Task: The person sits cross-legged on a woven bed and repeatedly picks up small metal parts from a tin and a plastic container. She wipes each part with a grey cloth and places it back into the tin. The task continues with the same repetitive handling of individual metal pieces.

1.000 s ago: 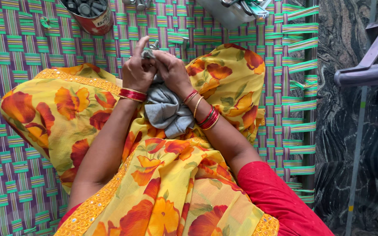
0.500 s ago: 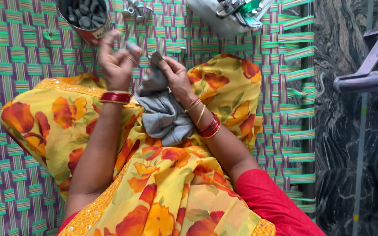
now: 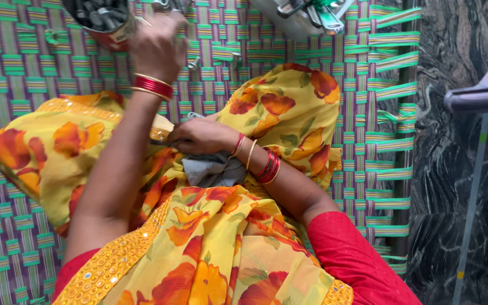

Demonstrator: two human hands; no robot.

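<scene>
The red tin [image 3: 105, 22] and the grey container [image 3: 300, 14] at the far side are cut off by the top edge. The grey cloth [image 3: 213, 169] is partly covered by the right hand [image 3: 199, 135]; the left hand's [image 3: 156, 48] fingertips are blurred.

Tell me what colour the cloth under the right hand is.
Grey. The cloth lies under the right hand, seen in the head view.

Left hand [image 3: 156, 48] reached up to the tin [image 3: 105, 22]; right hand [image 3: 199, 135] lowered.
</scene>
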